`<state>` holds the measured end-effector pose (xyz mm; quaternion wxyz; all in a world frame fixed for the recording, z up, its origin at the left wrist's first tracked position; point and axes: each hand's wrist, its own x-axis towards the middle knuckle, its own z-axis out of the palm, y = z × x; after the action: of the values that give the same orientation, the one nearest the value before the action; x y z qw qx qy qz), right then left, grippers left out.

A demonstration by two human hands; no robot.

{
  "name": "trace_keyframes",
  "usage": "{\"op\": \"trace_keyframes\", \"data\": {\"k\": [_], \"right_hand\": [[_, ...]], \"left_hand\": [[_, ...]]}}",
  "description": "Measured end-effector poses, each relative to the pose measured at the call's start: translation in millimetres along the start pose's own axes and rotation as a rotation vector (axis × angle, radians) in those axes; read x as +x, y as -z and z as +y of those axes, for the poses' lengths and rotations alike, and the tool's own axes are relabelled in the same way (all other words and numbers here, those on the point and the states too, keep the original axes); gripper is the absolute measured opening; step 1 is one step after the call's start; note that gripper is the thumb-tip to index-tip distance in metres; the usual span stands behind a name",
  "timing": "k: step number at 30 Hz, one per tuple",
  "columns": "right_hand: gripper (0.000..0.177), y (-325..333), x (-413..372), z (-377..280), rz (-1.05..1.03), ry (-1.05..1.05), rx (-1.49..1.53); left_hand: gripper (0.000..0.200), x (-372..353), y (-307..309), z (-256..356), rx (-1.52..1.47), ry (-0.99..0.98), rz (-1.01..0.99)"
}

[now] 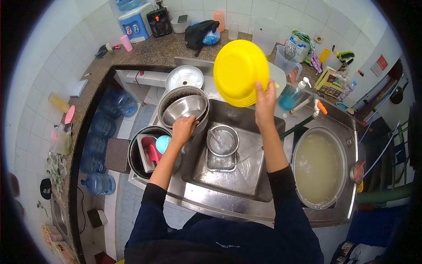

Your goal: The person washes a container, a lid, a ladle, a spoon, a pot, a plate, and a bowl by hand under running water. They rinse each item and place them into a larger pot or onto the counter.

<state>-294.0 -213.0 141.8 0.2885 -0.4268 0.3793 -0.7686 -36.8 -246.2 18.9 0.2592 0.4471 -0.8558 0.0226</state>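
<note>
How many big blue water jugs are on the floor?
4 water jugs in a row on the floor beside the dark counter: that top one, the next, the third, the bottom one. The counter may hide more.

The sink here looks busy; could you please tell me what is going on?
A person stands at the steel sink. Their right hand holds a stack of yellow plates up above its back edge, while the left hand grips the rim of the steel bowls nested just left of it. A small pan lies in the sink, and a large pot of cloudy liquid sits to the right.
</note>
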Motion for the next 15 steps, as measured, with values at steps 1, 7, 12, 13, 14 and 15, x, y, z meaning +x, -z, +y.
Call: {"op": "trace_keyframes", "data": {"k": [1, 7, 12, 13, 14, 15], "right_hand": [[0.019, -4.8, -1.8, 10.6, -0.034, -0.040, -0.012], [0.019, -54.1, -23.0, 58.5, -0.116, 0.059, -0.360], [0.020, -49.2, -27.9, 81.0, 0.061, 0.128, -0.356], [0.020, -40.4, -32.1, 80.7, 0.194, 0.142, -0.335], [0.022, -27.0, -35.8, 78.4, 0.232, 0.181, -0.368], [0.022, -10.0, -44.3, 79.9, 0.237, 0.165, -0.380]], "left_hand": [[0.019, -2.4, -2.8, -0.1, 0.000, -0.003, -0.004], [0.025, -15.1, 2.7, 6.6, 0.043, 0.049, -0.258], [0.040, -24.7, 28.7, 54.1, 0.181, 0.016, 0.181], [0.037, -33.2, 28.9, 74.1, 0.005, 0.065, 0.097], [0.037, -45.4, 14.0, 85.0, -0.111, 0.043, -0.081], [0.037, -58.5, -7.1, 92.3, -0.227, 0.021, -0.251]]}}
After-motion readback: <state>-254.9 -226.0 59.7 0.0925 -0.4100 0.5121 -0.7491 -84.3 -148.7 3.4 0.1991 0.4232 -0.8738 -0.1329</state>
